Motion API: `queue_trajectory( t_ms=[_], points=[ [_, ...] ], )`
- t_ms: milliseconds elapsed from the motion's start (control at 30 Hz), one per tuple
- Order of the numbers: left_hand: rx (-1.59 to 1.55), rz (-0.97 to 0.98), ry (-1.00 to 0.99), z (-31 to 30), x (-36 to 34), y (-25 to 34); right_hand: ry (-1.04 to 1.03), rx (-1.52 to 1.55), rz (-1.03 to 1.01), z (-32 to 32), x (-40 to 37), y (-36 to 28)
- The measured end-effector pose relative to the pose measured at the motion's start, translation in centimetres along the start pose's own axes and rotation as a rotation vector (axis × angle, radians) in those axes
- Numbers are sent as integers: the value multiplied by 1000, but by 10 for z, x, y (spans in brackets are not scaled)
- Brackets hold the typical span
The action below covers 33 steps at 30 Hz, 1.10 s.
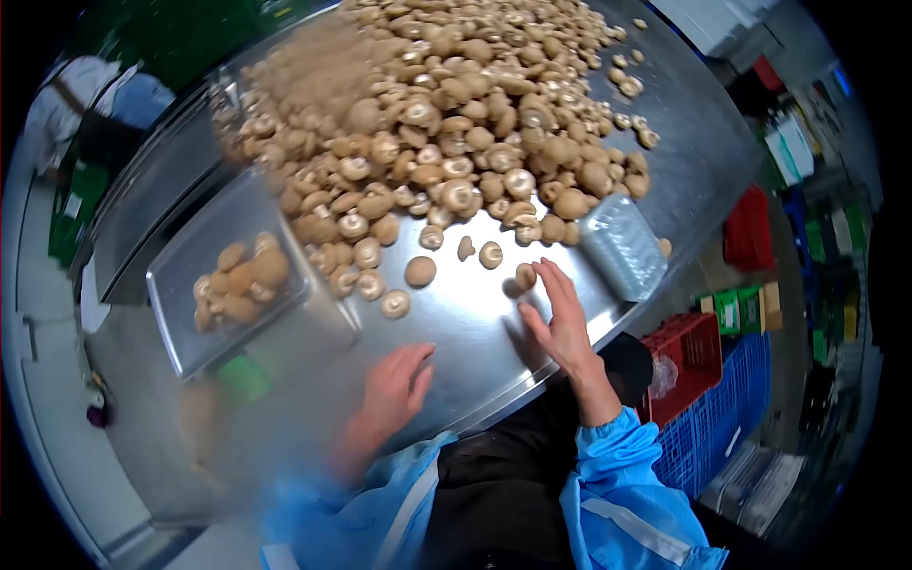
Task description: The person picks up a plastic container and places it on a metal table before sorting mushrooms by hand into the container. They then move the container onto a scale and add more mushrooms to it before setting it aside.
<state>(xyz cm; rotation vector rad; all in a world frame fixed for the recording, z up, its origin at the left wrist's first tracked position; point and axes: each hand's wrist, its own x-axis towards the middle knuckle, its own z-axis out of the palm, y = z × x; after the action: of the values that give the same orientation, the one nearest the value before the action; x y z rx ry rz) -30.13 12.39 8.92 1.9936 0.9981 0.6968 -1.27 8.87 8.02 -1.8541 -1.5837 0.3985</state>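
My right hand [560,323] hovers low over the steel table [456,328], thumb and forefinger apart. A small brown mushroom [525,276] is right at its fingertips. Nearer my body, my left hand [394,389] has its fingers stretched out and holds nothing; the forearm is blurred. Several loose mushrooms lie in front of the hands, among them a round brown one [421,271] and a pale-stemmed one [490,255]. Behind them spreads a big heap of mushrooms [456,123]. Beside the right hand stands a stack of clear plastic trays [627,249].
A clear plastic bin [176,323] with several mushrooms inside sits at the left. On the floor to the right are a red crate [693,351] and a blue crate [722,418]. Another person [95,104] is at the upper left, by the table's far side.
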Motion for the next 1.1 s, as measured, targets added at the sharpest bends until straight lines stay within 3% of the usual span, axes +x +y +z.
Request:
queue_trajectory(
  t_ms=[67, 200, 300, 467, 600, 933, 1100],
  points=[
    [13, 55, -31, 12, -5, -7, 117, -138, -19, -24, 5, 15],
    [-55, -191, 20, 11, -15, -14, 300, -462, 123, -86, 10, 76],
    [-102, -284, 61, 5, -15, -13, 126, -487, 227, -104, -1, 146],
    [-123, -226, 66, 11, -11, -17, -79, -398, 284, -129, 12, 141],
    [-104, -247, -71, 17, -8, -13, -205, -433, 249, -142, 23, 138],
    [-257, -251, -47, 42, 3, -14, 26, -464, 216, -129, 18, 123],
    [-392, -285, -18, 51, 13, -2, 2, -496, 283, -129, 18, 125]
  ],
)
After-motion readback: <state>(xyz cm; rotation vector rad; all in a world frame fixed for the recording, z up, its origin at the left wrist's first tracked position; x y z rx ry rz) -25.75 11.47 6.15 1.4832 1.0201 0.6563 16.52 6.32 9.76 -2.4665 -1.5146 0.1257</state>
